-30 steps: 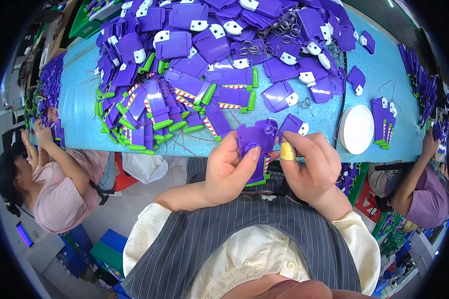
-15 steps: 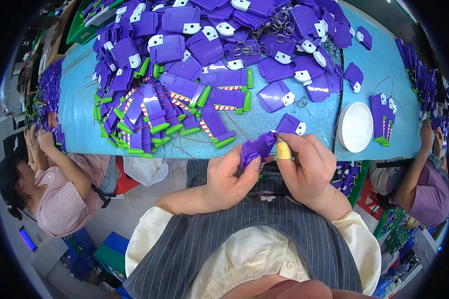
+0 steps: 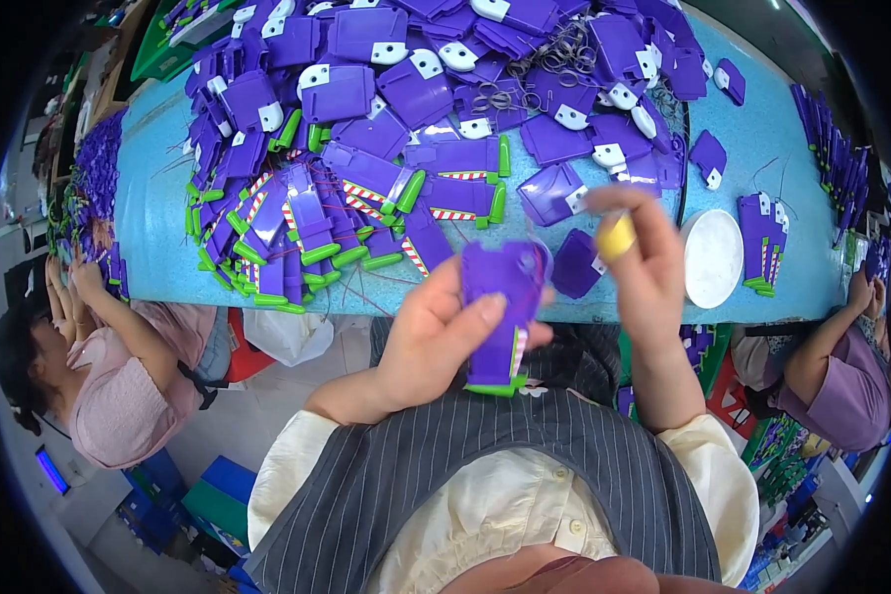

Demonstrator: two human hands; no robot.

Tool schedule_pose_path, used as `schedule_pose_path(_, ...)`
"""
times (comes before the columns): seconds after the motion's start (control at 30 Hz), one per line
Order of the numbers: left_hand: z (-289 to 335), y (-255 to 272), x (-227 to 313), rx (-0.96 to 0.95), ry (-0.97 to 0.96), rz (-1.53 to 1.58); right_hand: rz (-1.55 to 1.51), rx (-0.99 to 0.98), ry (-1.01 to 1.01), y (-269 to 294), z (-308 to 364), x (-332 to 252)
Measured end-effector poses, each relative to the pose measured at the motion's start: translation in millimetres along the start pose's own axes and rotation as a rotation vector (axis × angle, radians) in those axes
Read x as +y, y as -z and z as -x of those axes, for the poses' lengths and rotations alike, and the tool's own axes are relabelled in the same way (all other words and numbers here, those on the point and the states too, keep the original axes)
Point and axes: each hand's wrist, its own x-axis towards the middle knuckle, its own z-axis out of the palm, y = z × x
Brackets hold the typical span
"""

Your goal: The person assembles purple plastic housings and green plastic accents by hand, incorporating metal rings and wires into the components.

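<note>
My left hand (image 3: 421,332) is closed around a purple plastic wing piece (image 3: 500,297), held upright above my lap. Red-and-white stripes run along one edge of the piece, and its lower end is green. A thin reddish wire shows at its right side. My right hand (image 3: 648,267) is raised to the right of it, apart from the piece and smeared by motion. Yellow tape (image 3: 616,238) wraps one of its fingers. Whether anything is between those fingers cannot be made out. Close by on the table lies a purple plate with a white corner (image 3: 576,265).
A large heap of purple plates with white corners (image 3: 416,89) covers the far table. Striped, green-tipped wing pieces (image 3: 297,213) are piled at left. Thin metal springs or wires (image 3: 569,49) lie among the plates. A white bowl (image 3: 713,259) stands at right. People work on both sides.
My right hand has left the wing piece and moved up and right. My left hand has turned the piece upright, so its striped edge and green end now show.
</note>
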Motion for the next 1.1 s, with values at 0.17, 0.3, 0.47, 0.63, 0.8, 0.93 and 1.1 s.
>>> schedule_pose_path(0.17, -6, 1, -32, 0.349, -0.448, -0.573, 0.255, -0.318, 0.176, -10, 21, 2)
schedule_pose_path(0.3, -16, 1, -34, 0.409, -0.845, -1.164, 0.253, -0.272, 0.189, -11, 30, 8)
schedule_pose_path(0.47, -13, 7, -43, 0.337, -0.557, -0.580, 0.221, -0.229, 0.198, -19, 33, 16)
schedule_pose_path(0.63, -21, 4, -43, 0.290, -0.577, -0.281, 0.260, -0.165, 0.222, -34, 25, 21)
schedule_pose_path(0.8, -18, 18, -29, 0.098, -0.464, -0.069, 0.453, -0.417, 0.125, -18, -23, -30)
schedule_pose_path(0.93, -17, 19, -23, 0.122, -0.392, -0.054, 1.078, 0.175, 0.646, -25, -86, -16)
schedule_pose_path(1.1, -15, 19, -32, 0.125, -0.422, -0.129, 1.349, 0.273, 0.522, -22, -105, -6)
